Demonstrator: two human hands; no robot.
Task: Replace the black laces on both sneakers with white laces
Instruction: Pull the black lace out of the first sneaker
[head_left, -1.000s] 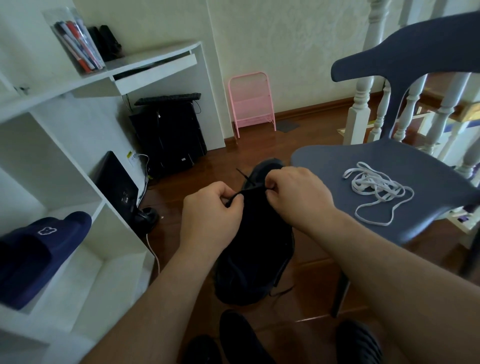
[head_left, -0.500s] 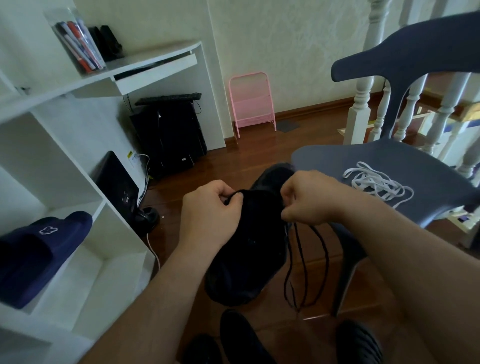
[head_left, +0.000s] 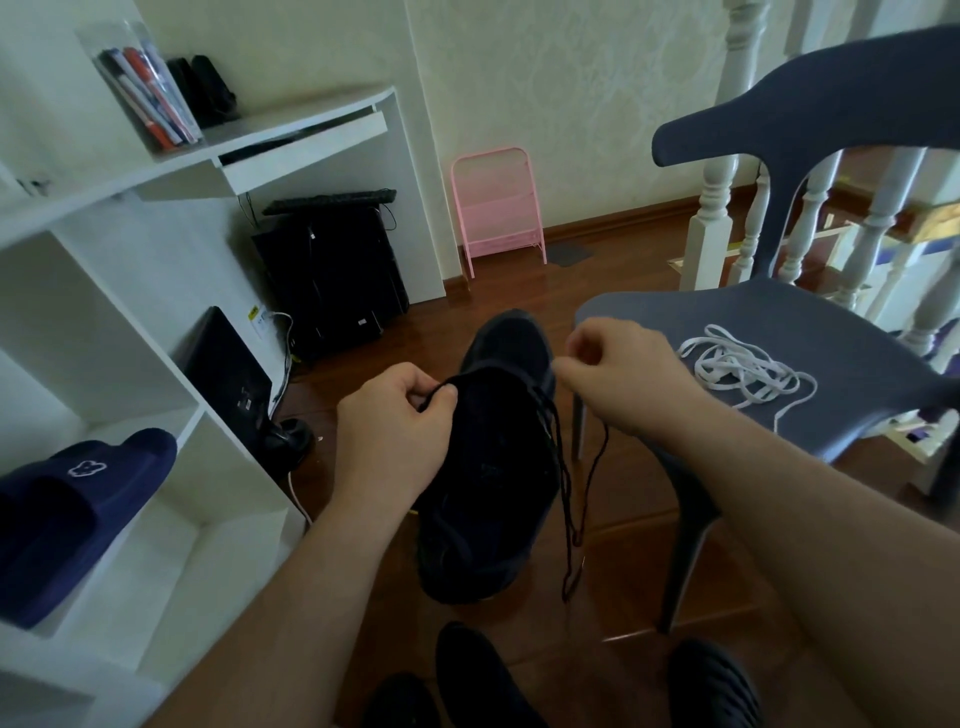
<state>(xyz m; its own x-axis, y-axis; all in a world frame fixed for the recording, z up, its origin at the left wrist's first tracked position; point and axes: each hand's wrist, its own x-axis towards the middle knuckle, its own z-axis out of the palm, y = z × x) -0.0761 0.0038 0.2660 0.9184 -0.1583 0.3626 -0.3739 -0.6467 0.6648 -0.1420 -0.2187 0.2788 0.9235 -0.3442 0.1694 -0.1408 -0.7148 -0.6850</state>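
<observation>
A black sneaker (head_left: 493, 457), matte and rounded, is held above the glossy wooden floor (head_left: 623, 499) between both hands. A thin black lace (head_left: 569, 499) is pinched at the shoe's opening by the curled fingers of the left hand (head_left: 395, 431), and its other part is pinched by the right hand (head_left: 618, 374), with cord-like loops dangling below. Flat white laces (head_left: 743, 371) lie tangled on the smooth grey chair (head_left: 810, 332) seat, just right of the right hand.
</observation>
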